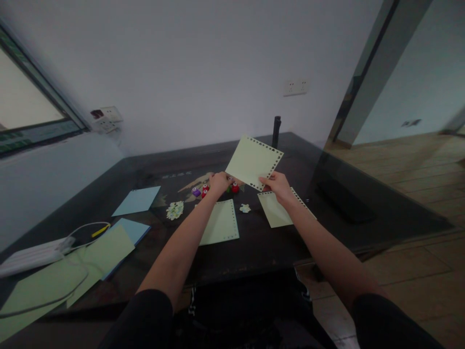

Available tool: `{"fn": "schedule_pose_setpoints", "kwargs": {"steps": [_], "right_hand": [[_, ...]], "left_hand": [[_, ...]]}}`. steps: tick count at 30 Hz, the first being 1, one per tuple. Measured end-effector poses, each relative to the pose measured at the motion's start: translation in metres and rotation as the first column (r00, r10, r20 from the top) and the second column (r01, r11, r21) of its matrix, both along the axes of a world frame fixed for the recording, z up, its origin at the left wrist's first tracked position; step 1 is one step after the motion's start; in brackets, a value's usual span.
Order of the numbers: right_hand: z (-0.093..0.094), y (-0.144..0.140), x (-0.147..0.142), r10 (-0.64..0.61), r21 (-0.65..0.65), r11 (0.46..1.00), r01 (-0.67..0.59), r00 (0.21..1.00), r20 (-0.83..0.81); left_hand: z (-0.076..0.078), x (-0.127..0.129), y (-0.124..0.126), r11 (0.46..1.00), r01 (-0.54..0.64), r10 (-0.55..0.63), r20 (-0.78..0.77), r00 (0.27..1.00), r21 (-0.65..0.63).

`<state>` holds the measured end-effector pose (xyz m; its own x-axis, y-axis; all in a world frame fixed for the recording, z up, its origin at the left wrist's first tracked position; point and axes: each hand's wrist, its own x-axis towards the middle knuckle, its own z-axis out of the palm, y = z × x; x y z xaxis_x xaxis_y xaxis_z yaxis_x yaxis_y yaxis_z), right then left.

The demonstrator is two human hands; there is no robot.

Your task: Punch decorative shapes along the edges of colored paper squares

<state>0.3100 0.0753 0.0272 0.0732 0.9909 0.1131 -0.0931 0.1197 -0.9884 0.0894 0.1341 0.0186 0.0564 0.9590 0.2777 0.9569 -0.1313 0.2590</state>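
A pale yellow-green paper sheet [251,162] with holes punched along its edges is raised above the table. My right hand [278,185] pinches its lower right edge. At the sheet's left corner is my left hand [219,182], fingers curled in; what it grips is hidden. Small red and purple objects with white round spots [196,192] lie around that hand. Below it rests another hole-edged sheet [221,223], partly behind my left forearm. Under my right wrist lies a third hole-edged sheet [274,211]. A small pile of paper bits [244,208] sits between these two sheets.
A larger pile of paper bits [175,210] and a blue sheet [140,200] lie left. Nearer are more green sheets [109,247], a white power strip [32,257] and its cable. A black upright object [276,132] stands at the back; a dark flat object [343,201] lies right.
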Motion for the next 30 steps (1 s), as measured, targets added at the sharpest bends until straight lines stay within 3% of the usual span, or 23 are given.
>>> {"fn": "schedule_pose_setpoints", "kwargs": {"steps": [4,7,9,12,14,17,20,23,30], "right_hand": [[0.001,-0.003,-0.003,-0.006,-0.021,1.0,0.005,0.998,-0.06],[0.001,-0.005,-0.005,0.015,-0.028,0.999,-0.018,0.994,-0.106],[0.001,-0.008,-0.007,0.03,-0.025,0.999,-0.034,0.991,-0.127],[0.003,-0.011,-0.009,0.048,-0.038,0.998,-0.053,0.991,-0.126],[0.005,-0.014,-0.01,0.075,-0.054,0.995,-0.082,0.991,-0.114],[0.007,-0.017,-0.01,0.117,-0.064,0.99,-0.124,0.988,-0.106],[0.006,-0.021,-0.007,0.121,-0.063,0.99,-0.127,0.988,-0.095],[0.001,-0.024,-0.006,0.103,-0.079,0.991,-0.111,0.99,-0.098],[-0.006,-0.032,-0.012,0.108,-0.07,0.991,-0.117,0.987,-0.122]], "left_hand": [[0.009,-0.004,-0.014,0.989,0.039,-0.078,0.285,0.955,0.139],[0.016,-0.006,-0.037,0.982,0.108,-0.177,0.531,0.829,0.157],[0.015,-0.004,-0.058,0.98,0.171,-0.186,0.751,0.633,0.098],[0.008,0.002,-0.089,0.951,0.31,-0.056,0.968,0.245,-0.023],[0.001,0.007,-0.104,0.925,0.376,0.016,0.995,0.094,-0.05],[-0.006,0.013,-0.116,0.903,0.425,0.085,0.996,-0.034,-0.063],[-0.008,0.017,-0.119,0.874,0.481,0.136,0.986,-0.099,-0.072],[-0.007,0.019,-0.122,0.863,0.5,0.149,0.982,-0.114,-0.073],[-0.006,0.019,-0.13,0.872,0.468,0.161,0.987,-0.001,-0.142]]}}
